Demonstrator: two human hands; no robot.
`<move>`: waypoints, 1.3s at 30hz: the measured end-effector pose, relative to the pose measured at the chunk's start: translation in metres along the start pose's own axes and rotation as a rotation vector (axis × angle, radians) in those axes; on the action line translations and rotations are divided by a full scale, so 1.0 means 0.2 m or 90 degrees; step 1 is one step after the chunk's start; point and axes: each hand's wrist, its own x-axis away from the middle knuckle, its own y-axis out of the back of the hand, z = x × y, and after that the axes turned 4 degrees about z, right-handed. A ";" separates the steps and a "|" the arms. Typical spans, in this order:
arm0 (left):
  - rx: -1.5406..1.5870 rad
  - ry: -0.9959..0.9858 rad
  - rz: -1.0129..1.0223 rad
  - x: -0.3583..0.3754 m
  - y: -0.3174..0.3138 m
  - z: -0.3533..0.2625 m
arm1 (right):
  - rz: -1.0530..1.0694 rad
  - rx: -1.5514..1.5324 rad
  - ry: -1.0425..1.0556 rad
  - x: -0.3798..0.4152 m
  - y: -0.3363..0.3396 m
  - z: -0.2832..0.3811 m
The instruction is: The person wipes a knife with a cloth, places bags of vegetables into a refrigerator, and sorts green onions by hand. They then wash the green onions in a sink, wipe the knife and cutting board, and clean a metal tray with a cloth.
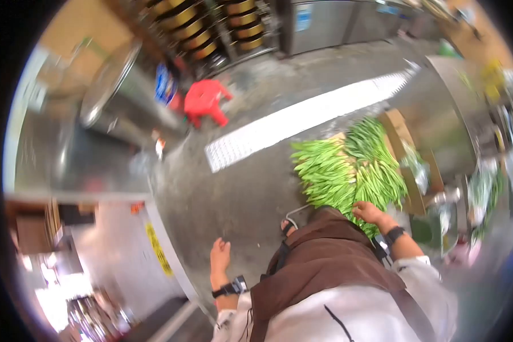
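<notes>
My left hand (220, 255) hangs over the grey floor, left of the brown apron (330, 256), its fingers loosely bent with nothing in them. On the other side, my right hand (368, 212) hovers by the apron's edge and overlaps the near part of a spread of long green leafy vegetables (330, 171). Its fingers are slightly curled, and no held thing shows. The greens lie on the floor in several bunches, one of them darker. A dark band with a small device circles each wrist.
A red plastic stool (205, 102) stands ahead on the left. A pale perforated strip (308, 119) crosses the floor. Right of the greens is an open cardboard box (416, 165) with a clear plastic bag (417, 171). Steel counters (57, 154) line the left side.
</notes>
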 end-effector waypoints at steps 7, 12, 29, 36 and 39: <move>0.048 -0.188 0.127 -0.54 0.17 -0.63 | -0.056 0.203 -0.040 -0.24 0.03 0.30; 0.049 -0.224 0.153 -1.05 0.27 -0.83 | 0.080 0.325 -0.004 -0.87 0.16 0.51; -0.033 -0.253 0.246 -3.23 0.43 -2.34 | -0.225 0.125 -0.092 -1.69 1.26 1.64; -0.227 -0.232 0.385 -4.03 0.44 -2.75 | -0.301 -0.093 -0.204 -1.71 1.22 1.55; -0.182 -0.304 0.363 -4.20 0.34 -3.26 | -0.378 -0.225 -0.180 -1.67 1.23 1.63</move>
